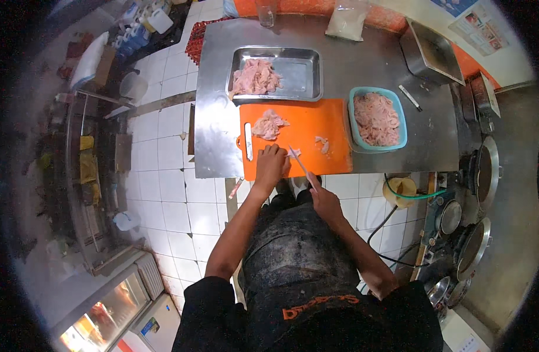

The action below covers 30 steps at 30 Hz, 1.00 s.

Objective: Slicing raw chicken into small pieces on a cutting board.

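An orange cutting board [331, 120] lies at the table's near edge. My right hand [326, 202] is closed round the handle of a knife [300, 159], its blade slanting up and left over the board. Left of the blade, my left hand [273, 165] presses with curled fingers on a pale piece of raw meat [294, 153], mostly hidden under them. Just beyond that hand sits a larger lump of raw pink meat [270, 125], chicken by its look. Small cut strips [322, 144] lie right of the knife.
Behind the board, a steel tray [302, 70] holds more raw meat [256, 77]. At right stands a light-blue tub [353, 117] of sliced meat [376, 120]. A marker [410, 98], a deep steel pan [431, 54], a plastic bag [346, 22] and a glass [266, 13] are on the steel table [217, 141].
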Available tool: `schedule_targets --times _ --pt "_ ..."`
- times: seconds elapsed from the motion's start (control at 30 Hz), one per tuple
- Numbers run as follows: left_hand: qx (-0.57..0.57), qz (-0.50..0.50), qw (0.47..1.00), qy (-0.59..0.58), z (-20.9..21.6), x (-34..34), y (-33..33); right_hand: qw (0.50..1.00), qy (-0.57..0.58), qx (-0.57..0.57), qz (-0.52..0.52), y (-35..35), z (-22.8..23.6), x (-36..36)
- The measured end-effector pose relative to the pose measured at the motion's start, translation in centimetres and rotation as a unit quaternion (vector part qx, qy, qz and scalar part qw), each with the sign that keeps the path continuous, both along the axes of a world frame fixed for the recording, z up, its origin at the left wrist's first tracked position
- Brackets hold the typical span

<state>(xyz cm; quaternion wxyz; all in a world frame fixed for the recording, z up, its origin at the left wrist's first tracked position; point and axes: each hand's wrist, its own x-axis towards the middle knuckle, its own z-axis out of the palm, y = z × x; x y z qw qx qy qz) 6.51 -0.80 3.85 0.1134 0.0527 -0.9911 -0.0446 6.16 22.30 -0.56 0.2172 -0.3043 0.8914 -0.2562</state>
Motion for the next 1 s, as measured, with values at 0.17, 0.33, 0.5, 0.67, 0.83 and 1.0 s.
schedule_targets --times 0.17,0.33,0.5,0.67,0.83,1.0 --pt "0.189 -0.034 0.977 -0.095 -2.0 1.9 -1.2 0.998 0.027 -0.057 0.000 -0.5 1.4 0.1" --pt "0.249 -0.050 0.962 0.098 -3.2 2.4 -0.5 0.998 0.018 -0.060 0.001 -0.6 -0.5 0.8" --pt "0.285 -0.065 0.956 -0.005 -2.0 1.2 -0.5 1.000 -0.002 -0.019 -0.013 -0.7 -1.4 1.1" --pt "0.477 0.004 0.878 -0.031 -6.3 2.0 -0.8 0.995 -0.010 -0.097 -0.004 -1.3 -0.5 1.4" --pt "0.493 0.012 0.867 -0.073 -5.9 1.0 -0.1 0.995 0.002 -0.096 -0.013 -3.2 -3.0 0.0" --pt "0.385 -0.012 0.922 -0.035 -9.8 2.2 -0.3 0.995 -0.096 -0.004 0.005 -3.6 2.0 0.4"
